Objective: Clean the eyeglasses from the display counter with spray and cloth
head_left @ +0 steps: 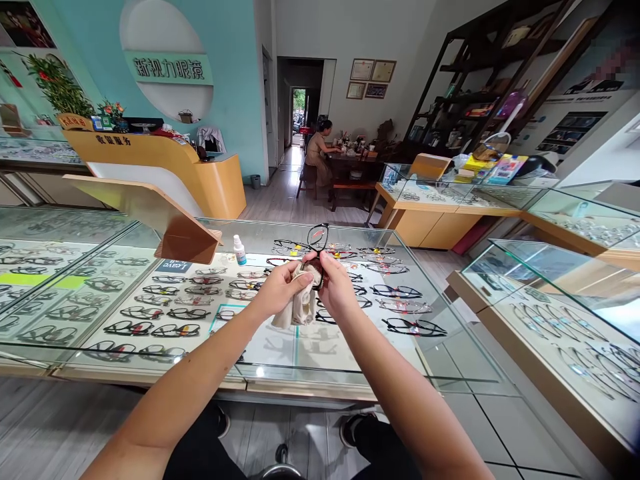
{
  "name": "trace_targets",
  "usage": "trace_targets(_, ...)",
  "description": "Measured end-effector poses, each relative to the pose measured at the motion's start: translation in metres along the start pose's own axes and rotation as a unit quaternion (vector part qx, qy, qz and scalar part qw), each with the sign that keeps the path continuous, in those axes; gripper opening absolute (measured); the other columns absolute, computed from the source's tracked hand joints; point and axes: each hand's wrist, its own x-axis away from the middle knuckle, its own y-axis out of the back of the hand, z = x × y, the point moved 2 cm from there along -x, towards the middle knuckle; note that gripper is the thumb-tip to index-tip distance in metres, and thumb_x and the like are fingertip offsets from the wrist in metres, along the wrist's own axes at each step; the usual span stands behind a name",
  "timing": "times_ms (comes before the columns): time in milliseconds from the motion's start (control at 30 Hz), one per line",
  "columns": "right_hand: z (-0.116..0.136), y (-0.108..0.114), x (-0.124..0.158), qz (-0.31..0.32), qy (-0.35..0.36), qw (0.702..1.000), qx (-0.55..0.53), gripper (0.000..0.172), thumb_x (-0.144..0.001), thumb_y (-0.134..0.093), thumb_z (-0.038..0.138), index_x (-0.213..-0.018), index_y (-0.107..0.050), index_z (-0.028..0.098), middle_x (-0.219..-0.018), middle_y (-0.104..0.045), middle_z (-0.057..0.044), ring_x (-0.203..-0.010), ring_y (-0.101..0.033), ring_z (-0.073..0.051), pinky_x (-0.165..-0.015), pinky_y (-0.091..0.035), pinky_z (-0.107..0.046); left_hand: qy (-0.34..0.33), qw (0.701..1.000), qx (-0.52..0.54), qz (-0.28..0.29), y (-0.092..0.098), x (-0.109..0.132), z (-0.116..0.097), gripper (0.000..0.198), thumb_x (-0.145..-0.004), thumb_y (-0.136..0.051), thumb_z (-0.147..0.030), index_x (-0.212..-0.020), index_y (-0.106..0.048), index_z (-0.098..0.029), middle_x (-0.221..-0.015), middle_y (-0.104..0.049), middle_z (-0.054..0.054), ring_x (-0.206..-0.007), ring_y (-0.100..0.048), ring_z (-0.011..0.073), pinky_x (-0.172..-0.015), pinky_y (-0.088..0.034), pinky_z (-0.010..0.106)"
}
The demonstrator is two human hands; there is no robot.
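Above the glass counter I hold a pair of dark-framed eyeglasses (318,236) on end, one lens pointing up and away from me. My left hand (281,285) is closed on a pale cloth (296,312), which is pressed around the lower lens and hangs down beneath my fingers. On the other side, my right hand (336,280) grips the frame between thumb and fingers. Part of the lower lens is hidden by the cloth and fingers. A small white spray bottle (239,251) stands upright on the glass, left of my hands.
Under the glass counter top (345,373) lie rows of eyeglasses (188,313). A wooden-backed mirror or stand (185,233) leans on the counter at left. Another display case (565,320) stands at right. Farther back, a person (318,157) sits at a dark table.
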Motion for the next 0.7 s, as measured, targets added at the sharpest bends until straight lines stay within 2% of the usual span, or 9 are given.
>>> trace_targets(67, 0.0007, 0.0007, 0.0000, -0.004, 0.006, 1.000, 0.008, 0.039, -0.084, -0.085, 0.060, -0.090, -0.079, 0.022, -0.085, -0.076, -0.004, -0.074, -0.064, -0.018, -0.067, -0.051, -0.029, -0.025, 0.999, -0.039, -0.024, -0.0002, 0.0001, 0.0000, 0.057, -0.075, -0.095, -0.064, -0.092, -0.070, -0.015, -0.081, -0.060, -0.001, -0.075, -0.051, 0.0136, -0.070, -0.041, 0.026)
trace_targets(133, 0.0008, 0.0009, -0.0002, -0.001, 0.009, 1.000, 0.013, 0.039, -0.085, -0.083, 0.060, -0.091, -0.078, 0.022, -0.086, -0.077, -0.004, -0.075, -0.065, -0.018, -0.069, -0.052, -0.030, -0.033, 0.998, -0.056, -0.025, -0.0005, 0.0003, 0.0006, 0.056, -0.079, -0.091, -0.067, -0.088, -0.068, -0.016, -0.079, -0.059, -0.001, -0.074, -0.050, 0.0141, -0.070, -0.041, 0.026)
trace_targets(300, -0.0020, 0.0025, -0.0018, -0.009, 0.017, 0.999, 0.029, 0.039, -0.086, -0.081, 0.061, -0.092, -0.078, 0.023, -0.087, -0.077, -0.005, -0.077, -0.066, -0.019, -0.070, -0.051, -0.031, -0.008, 1.000, -0.025, -0.007, -0.0013, -0.0001, 0.0027, 0.059, -0.078, -0.090, -0.070, -0.081, -0.066, -0.017, -0.076, -0.060, 0.000, -0.070, -0.050, 0.0137, -0.069, -0.039, 0.027)
trace_targets(467, -0.0027, 0.0044, -0.0028, -0.011, 0.029, 0.999, 0.028, 0.039, -0.087, -0.081, 0.061, -0.092, -0.079, 0.022, -0.086, -0.076, -0.004, -0.073, -0.061, -0.017, -0.068, -0.049, -0.029, 0.023, 0.999, 0.023, 0.007, -0.0041, 0.0011, 0.0010, 0.059, -0.068, -0.100, -0.061, -0.089, -0.070, -0.015, -0.078, -0.061, -0.001, -0.070, -0.051, 0.0132, -0.069, -0.039, 0.025)
trace_targets(600, 0.0006, 0.0028, -0.0022, -0.017, 0.039, 0.999, 0.027, 0.040, -0.085, -0.082, 0.061, -0.091, -0.079, 0.022, -0.086, -0.075, -0.004, -0.071, -0.059, -0.017, -0.068, -0.049, -0.030, 0.028, 0.999, 0.032, 0.017, -0.0059, 0.0031, -0.0007, 0.060, -0.068, -0.102, -0.054, -0.101, -0.071, -0.014, -0.084, -0.065, 0.000, -0.074, -0.054, 0.0142, -0.071, -0.042, 0.026)
trace_targets(700, 0.0018, 0.0021, -0.0014, -0.022, 0.038, 0.999, 0.028, 0.040, -0.086, -0.081, 0.061, -0.091, -0.079, 0.021, -0.083, -0.073, -0.003, -0.067, -0.055, -0.015, -0.065, -0.048, -0.030, 0.021, 0.999, 0.040, 0.024, -0.0073, 0.0035, -0.0007, 0.059, -0.068, -0.102, -0.053, -0.100, -0.070, -0.015, -0.084, -0.066, 0.000, -0.074, -0.056, 0.0141, -0.072, -0.044, 0.025)
